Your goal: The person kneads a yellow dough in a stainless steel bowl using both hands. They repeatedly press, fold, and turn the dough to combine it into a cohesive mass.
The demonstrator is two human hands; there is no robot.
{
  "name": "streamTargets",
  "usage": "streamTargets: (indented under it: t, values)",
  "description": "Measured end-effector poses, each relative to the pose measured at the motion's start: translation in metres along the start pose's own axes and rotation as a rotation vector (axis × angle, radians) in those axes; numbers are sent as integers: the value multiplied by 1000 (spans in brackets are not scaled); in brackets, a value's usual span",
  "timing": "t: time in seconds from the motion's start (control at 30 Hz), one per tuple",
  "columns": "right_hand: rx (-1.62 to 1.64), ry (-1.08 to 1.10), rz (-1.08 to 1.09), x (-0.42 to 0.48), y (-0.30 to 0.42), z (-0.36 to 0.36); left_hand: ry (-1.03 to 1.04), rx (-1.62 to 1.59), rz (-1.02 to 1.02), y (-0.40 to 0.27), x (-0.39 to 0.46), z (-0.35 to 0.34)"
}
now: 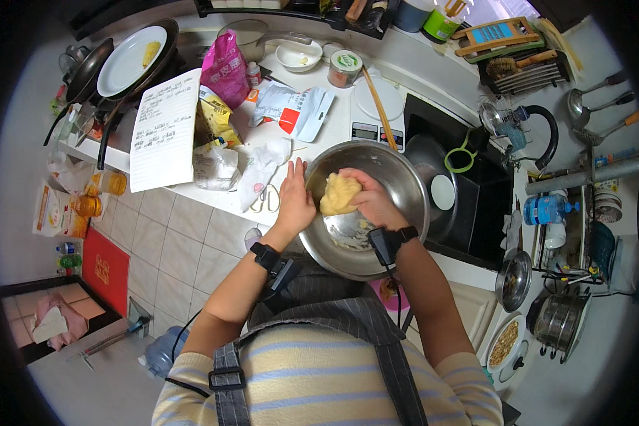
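A large stainless steel bowl [399, 186] sits at the counter's front edge, just before my body. Inside it my right hand [375, 199] grips a lump of yellow dough [340, 196], fingers curled around its right side. Bits of dough stick to the bowl's bottom. My left hand [296, 201] is at the bowl's left rim, its palm turned towards the dough and its fingers stretched out, holding nothing. A small gap separates it from the dough. Behind the bowl stands a kitchen scale [366, 131] with wooden chopsticks [379, 106] lying across it.
Left of the bowl lie a crumpled plastic bag [261, 168], a handwritten notebook [162, 133], a pink bag [224, 69] and a white pouch [293, 109]. A black sink [479, 213] adjoins the bowl's right side. A lidded jar [345, 68] stands behind.
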State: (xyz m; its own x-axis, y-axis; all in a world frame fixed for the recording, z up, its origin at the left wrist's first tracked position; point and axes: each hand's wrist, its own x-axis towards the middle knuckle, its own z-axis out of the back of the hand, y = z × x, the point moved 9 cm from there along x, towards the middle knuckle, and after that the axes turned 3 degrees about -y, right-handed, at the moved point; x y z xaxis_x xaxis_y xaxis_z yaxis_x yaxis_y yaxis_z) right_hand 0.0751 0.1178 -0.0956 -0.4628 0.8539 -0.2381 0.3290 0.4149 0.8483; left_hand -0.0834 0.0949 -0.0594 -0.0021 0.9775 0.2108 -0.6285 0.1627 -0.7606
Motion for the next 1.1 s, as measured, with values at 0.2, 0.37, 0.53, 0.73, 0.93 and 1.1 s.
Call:
streamTargets:
  t: [0.2, 0.37, 0.53, 0.73, 0.93, 1.1]
  values:
    - [-1113, -38, 156, -6, 42, -16, -42, 1, 3, 2, -2, -1]
    - [-1384, -10, -27, -62, 44, 30, -41, -1, 8, -2, -3, 0]
    - [-1510, -105, -129, -97, -5, 60, -31, -44, 52, 3, -3, -1]
    - [-1349, -23, -250, -100, -21, 17, -100, -62, 42, 5, -4, 3]
    - [-1404, 92, -201, -104, -28, -9, -37, -60, 73, 8, -4, -4]
    - [-1447, 201, -168, -104, -44, -8, 5, -9, 57, 6, 0, -8]
